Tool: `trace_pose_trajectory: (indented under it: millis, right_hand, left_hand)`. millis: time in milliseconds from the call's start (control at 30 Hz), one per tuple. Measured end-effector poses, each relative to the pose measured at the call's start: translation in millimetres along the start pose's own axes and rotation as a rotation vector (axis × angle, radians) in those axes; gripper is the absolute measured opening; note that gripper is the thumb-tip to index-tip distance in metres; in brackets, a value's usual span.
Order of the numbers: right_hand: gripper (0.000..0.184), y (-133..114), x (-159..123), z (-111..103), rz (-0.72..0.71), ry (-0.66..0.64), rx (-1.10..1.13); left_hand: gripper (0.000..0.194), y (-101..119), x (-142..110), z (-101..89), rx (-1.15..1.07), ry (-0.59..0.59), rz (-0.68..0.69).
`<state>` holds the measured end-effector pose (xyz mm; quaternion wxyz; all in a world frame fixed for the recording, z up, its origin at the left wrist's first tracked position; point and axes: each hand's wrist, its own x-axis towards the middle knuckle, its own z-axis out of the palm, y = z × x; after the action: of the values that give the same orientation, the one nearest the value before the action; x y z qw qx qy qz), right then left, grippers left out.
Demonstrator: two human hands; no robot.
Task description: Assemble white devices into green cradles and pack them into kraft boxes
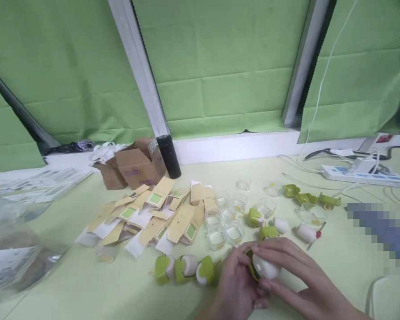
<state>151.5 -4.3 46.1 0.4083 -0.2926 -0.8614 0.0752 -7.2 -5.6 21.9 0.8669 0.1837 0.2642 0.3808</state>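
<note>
At the lower middle, my left hand (235, 284) is closed round a green plastic shell (251, 265). My right hand (306, 284) grips a white rounded capsule-like piece (267, 269) with thumb and fingers, its end set against or inside the shell; how deep it sits is hidden. Left of my hands stand several green holders with pale rounded pieces in them, one green holder (162, 269) at the row's end. Just beyond my fingers lie another green holder (268, 232), a loose white piece (280, 225) and a pale piece with a red-tipped stick (306, 233).
Several clear plastic cups (216, 235) stand mid-table, and empty green shells (306, 198) lie behind. Flattened tan cartons (180, 224) are piled to the left. A brown box (136, 166), a black bottle (169, 156) and a power strip (363, 174) with cables line the back.
</note>
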Motion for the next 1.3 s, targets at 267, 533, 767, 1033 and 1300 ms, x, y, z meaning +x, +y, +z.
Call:
trace_pose_trajectory:
  millis: [267,533,767,1033,1300]
  right_hand:
    - [0.035,-5.3,0.0,5.0,-0.092,-0.034,-0.103]
    - [0.04,-5.7,-5.8,6.5,-0.122,-0.086,-0.123]
    - [0.038,-11.3,-1.9,1.3,-0.11,-0.071,-0.133]
    - [0.029,-7.9,-5.3,1.9,-0.121,-0.083,-0.173]
    - [0.05,-1.3,-9.0,0.7,-0.009,-0.224,-0.022]
  left_hand:
    - [0.029,-9.4,2.7,-1.3,-0.089,-0.019,-0.04]
    - [0.026,-5.7,-4.4,4.3,-0.03,-0.05,0.004]
    - [0.027,-6.3,-6.9,2.2,0.076,-0.043,-0.013]
    - [0.031,-4.2,-9.9,-2.3,0.206,-0.032,-0.041]
    - [0.036,-6.6,-9.0,-7.1,0.18,-0.049,0.0]
